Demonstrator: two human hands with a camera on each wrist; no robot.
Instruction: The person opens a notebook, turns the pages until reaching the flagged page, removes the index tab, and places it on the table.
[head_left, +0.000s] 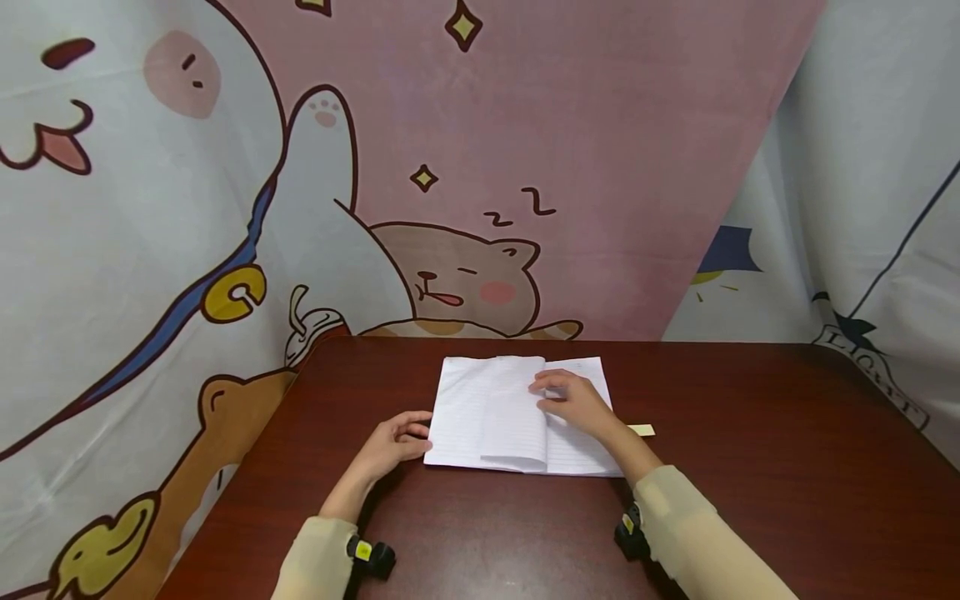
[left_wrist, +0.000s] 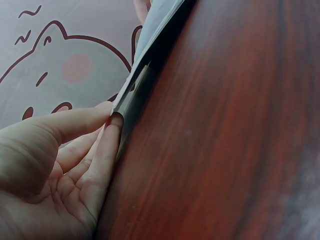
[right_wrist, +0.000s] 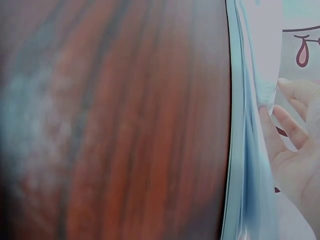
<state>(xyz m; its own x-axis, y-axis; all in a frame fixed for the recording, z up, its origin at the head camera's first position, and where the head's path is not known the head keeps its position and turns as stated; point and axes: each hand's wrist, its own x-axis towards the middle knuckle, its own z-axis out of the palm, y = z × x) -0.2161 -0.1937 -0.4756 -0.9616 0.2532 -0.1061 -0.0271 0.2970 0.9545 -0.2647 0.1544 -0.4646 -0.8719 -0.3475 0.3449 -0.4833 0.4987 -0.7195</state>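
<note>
the notebook (head_left: 453, 408) looks light, its page (head_left: 513, 421) limp and easily creased, so edges suit best: left hand (head_left: 390, 442) pinches the notebook's, right hand (head_left: 577, 404) the page's.

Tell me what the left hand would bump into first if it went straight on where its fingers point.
The open notebook: the left hand pinches its edge, so it would push into that first. Beyond, the curled page might come next, though depth is unclear.
</note>
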